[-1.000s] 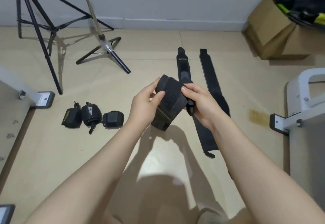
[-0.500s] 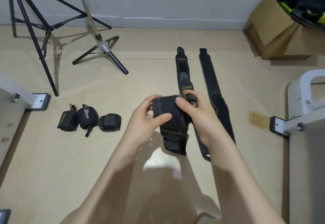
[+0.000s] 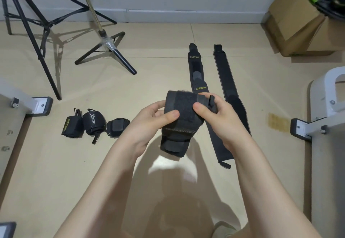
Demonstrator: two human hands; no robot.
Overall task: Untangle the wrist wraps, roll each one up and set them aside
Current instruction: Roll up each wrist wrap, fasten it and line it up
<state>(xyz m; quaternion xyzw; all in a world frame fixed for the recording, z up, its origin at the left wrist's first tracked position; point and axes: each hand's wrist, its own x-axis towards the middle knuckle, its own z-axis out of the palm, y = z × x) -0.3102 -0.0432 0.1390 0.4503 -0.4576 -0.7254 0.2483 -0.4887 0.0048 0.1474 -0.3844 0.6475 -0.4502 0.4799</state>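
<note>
Wrist wrap [image 3: 183, 113] mid-roll above the floor, pinched by left hand [image 3: 149, 120] and right hand [image 3: 222, 118], both grips closed on it, tail hanging loose. Three rolled wraps [image 3: 93, 124] set aside left; two flat wraps [image 3: 226, 95] left. Tripod [image 3: 29, 24], cardboard box [image 3: 298, 24] well clear.

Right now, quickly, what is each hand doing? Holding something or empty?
Left hand: closed on the half-rolled wrist wrap, thumb pressed on its front.
Right hand: gripping the same wrap from the other side.
</note>
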